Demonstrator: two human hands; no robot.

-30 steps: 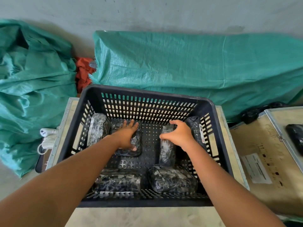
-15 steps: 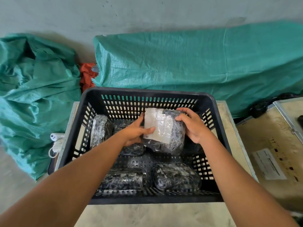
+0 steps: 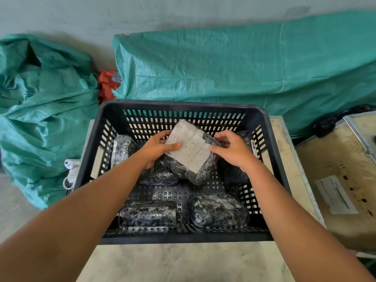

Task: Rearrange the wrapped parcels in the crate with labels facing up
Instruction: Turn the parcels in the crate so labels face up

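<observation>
My left hand (image 3: 155, 149) and right hand (image 3: 234, 152) pinch opposite edges of a wrapped parcel (image 3: 189, 153), label up, inside the crate (image 3: 183, 104) at centre frame; it is now more tilted than before.

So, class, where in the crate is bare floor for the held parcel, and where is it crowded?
In the crate, a bare middle strip lies between the front parcels and the parcel below the left hand. The back-left corner and front row are crowded.

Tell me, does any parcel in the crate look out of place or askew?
Yes. The parcel by the left wall of the crate stands on edge, its label facing sideways. The left hand and right hand grip the middle parcel tilted, label up.
</observation>
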